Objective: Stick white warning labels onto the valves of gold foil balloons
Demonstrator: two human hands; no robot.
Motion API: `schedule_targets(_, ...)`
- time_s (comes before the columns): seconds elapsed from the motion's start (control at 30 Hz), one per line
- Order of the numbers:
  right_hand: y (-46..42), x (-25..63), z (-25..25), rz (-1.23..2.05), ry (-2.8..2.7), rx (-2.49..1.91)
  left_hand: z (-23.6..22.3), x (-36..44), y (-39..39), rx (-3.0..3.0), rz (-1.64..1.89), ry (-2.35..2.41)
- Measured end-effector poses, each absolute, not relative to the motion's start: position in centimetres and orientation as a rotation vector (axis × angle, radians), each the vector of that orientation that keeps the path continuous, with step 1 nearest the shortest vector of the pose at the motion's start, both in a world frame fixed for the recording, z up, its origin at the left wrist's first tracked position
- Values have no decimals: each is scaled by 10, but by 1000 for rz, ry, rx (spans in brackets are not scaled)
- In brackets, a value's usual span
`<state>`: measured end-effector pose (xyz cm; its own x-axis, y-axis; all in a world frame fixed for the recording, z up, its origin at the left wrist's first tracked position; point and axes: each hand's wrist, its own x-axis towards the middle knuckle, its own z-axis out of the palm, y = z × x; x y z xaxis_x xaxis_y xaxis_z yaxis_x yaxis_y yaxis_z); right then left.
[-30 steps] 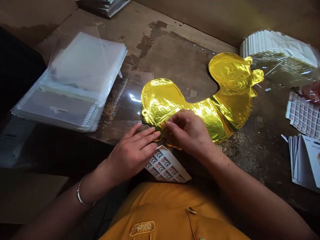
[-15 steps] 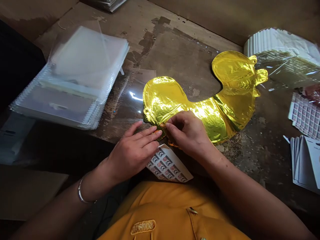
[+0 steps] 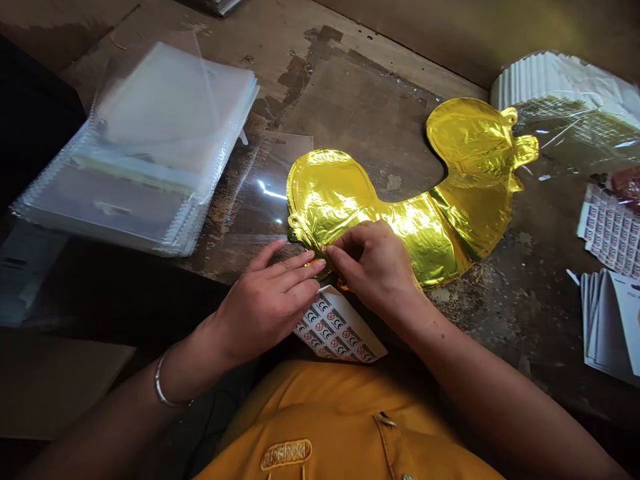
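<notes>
A flat gold foil balloon [image 3: 440, 200], curved like a U, lies on the worn table. My right hand [image 3: 375, 263] is closed in a pinch at the balloon's lower tab, pressing a small sticker there. My left hand [image 3: 267, 303] lies beside it with fingers stretched out flat, fingertips touching the balloon's lower edge. Under both hands, at the table's near edge, sits a sheet of small printed stickers [image 3: 340, 330].
A thick stack of clear plastic bags [image 3: 145, 147] lies at the left, with one loose clear bag [image 3: 260, 193] under the balloon's left lobe. At the right are a white fanned stack [image 3: 545, 80], more sticker sheets [image 3: 610, 230] and white cards [image 3: 610, 320].
Hardly anything differs. The view has shifted slightly; my right hand stays pinched at the balloon's tab and my left hand stays flat beside it.
</notes>
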<state>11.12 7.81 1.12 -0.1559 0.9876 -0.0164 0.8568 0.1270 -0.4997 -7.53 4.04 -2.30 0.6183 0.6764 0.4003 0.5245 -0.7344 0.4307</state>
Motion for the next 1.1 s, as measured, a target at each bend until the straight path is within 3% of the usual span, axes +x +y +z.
schedule_targets(0.13, 82, 115, 10, 485, -2057, -1881, -22, -74, 41, 2546, 806, 996)
schedule_targets(0.3, 77, 133, 16, 80, -2064, -1839, -23, -74, 42, 2527, 832, 992)
schedule_targets(0.47, 52, 135, 15, 245, -2483, -1329, -21, -77, 42, 2457, 841, 1024)
schedule_targets(0.7, 46, 126, 1, 10, -2594, -1339, -9, -82, 40, 2219, 839, 1031)
schedule_targets(0.93, 70, 130, 20, 365, -2347, -1624, -11, -79, 40, 2243, 806, 1095)
schedule_targets(1.1, 87, 139, 15, 870, -2052, -1543, -12, -77, 40, 2214, 809, 1092)
